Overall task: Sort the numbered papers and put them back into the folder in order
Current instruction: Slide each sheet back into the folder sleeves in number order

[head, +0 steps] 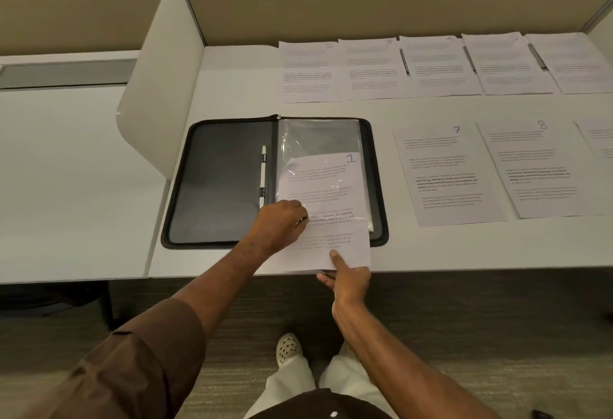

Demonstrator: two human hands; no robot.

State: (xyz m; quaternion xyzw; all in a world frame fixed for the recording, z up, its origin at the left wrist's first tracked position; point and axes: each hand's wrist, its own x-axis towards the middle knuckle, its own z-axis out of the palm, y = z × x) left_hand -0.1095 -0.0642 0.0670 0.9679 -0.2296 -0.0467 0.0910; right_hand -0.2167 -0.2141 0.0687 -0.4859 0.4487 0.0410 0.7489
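A white printed sheet marked "1" (326, 206) is sliding into the clear plastic sleeve (320, 140) on the right half of an open black zip folder (219, 179) lying near the desk's (83, 186) front edge, its lower end overhanging that edge. The right hand (348, 277) is pinching the sheet's bottom edge; the left hand (282, 219), fingers curled, is gripping the sleeve's opening. A white pen (263, 176) is sitting in the folder's spine loop. Next, probably, pushing the sheet fully home squarely. Remaining numbered sheets, including "7" (444, 173) and "8" (537, 166), are waiting in rows toward the back and right edges.
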